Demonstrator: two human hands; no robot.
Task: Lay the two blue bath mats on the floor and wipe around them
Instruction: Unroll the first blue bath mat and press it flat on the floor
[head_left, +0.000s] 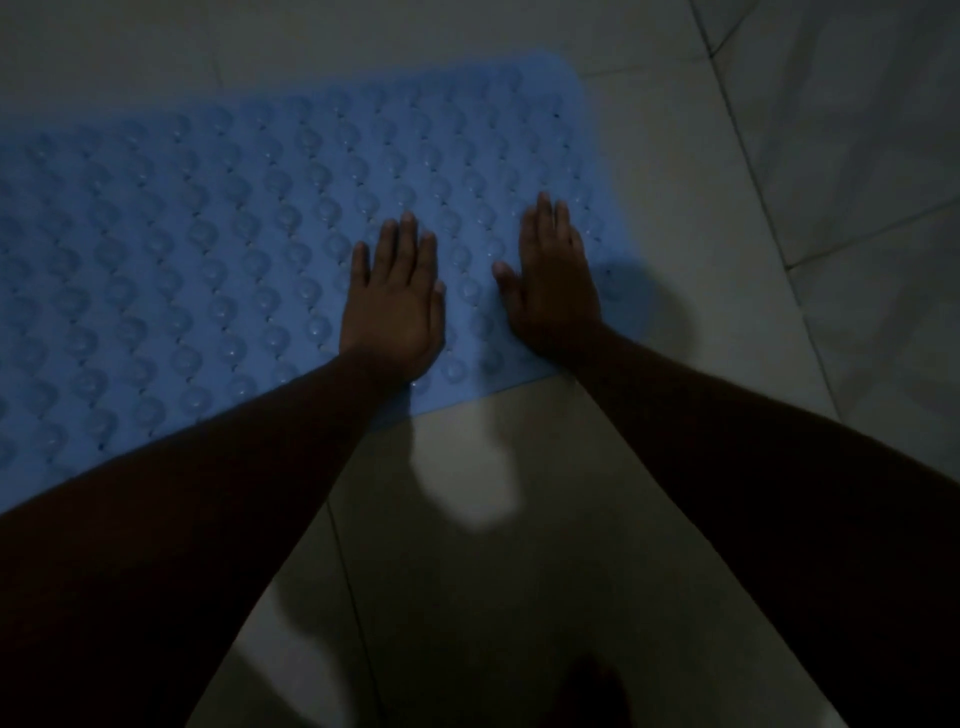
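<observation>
1. Fingers (408, 236) on both hands lie straight and close together, pressed flat and gripping nothing.
2. My left hand (395, 306) and right hand (553, 291) rest palm-down, side by side and slightly apart, on the right end of the light blue rubbery bath mat (208, 234) with rows of round bumps.
3. It lies spread on the pale tiled floor (675, 156). I judge that smoothing outward toward the edges would seat this end flat.
4. My right hand sits just inside the short edge, and the near long edge runs under both forearms.
5. Bare tile to the right and toward me leaves room for wiping. I cannot see a second mat.
</observation>
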